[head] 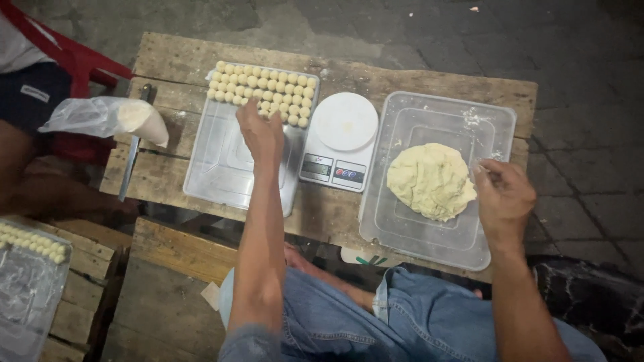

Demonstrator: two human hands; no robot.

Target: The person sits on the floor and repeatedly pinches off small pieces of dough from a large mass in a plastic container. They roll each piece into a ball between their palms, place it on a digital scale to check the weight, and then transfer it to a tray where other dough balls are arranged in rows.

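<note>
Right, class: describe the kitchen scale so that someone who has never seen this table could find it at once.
Start at the wooden table. Between the clear tray of small dough balls and the clear tub with the big dough lump sits the kitchen scale. It alone is opaque white, with a round platform.

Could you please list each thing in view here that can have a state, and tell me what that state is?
left hand: over the left tray, fingers at the dough balls
right hand: at the dough mass's edge, fingers pinched
left tray: open, balls in rows along its far end
dough balls: small, round, packed together
right tray: open, holding dough
dough mass: one unshaped lump
scale: platform bare
plastic bag: lying on its side
</note>
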